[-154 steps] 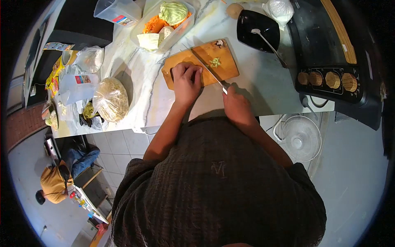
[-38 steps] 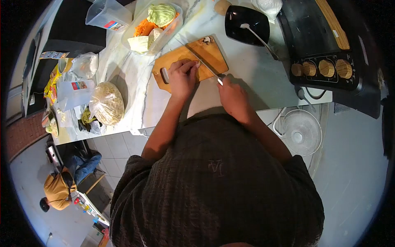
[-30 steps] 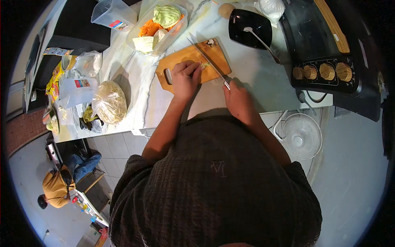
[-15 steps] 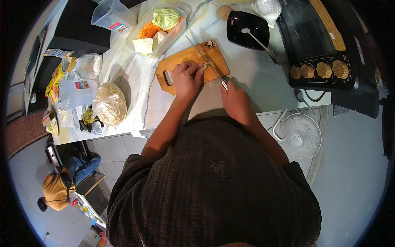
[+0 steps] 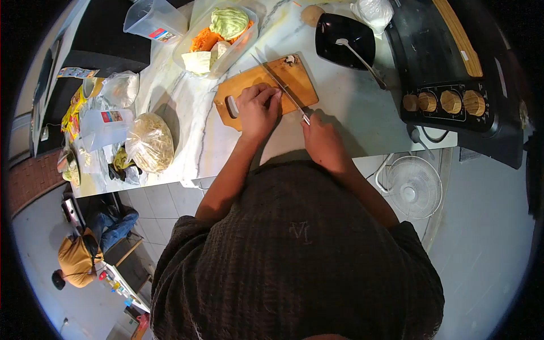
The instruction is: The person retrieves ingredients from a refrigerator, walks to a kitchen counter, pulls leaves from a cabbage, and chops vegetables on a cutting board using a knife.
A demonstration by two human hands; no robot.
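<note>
A wooden cutting board [image 5: 241,88] with a handle slot lies on the marble counter. My right hand [image 5: 324,139] is wrapped round the handle of a kitchen knife [image 5: 289,95], whose long blade slants across the board to the upper left. My left hand [image 5: 258,113] rests on the board with its fingers curled and closed, the fingertips beside the blade. A small piece is pinched there, mostly hidden by the fingers. Near the board's top right corner lies a small dark-and-pale scrap [image 5: 290,59].
Beyond the board is a clear plastic container [image 5: 222,63] with cabbage and shredded carrot. A black bowl [image 5: 334,55] with a spoon stands right of it, near a stove [image 5: 445,105]. Bagged food [image 5: 149,143] sits left. A person [image 5: 79,260] sits far left; a fan [image 5: 415,187] stands right.
The knife and my right hand have shifted slightly left, and the blade now lies closer to my left fingertips. My left hand has barely moved.
</note>
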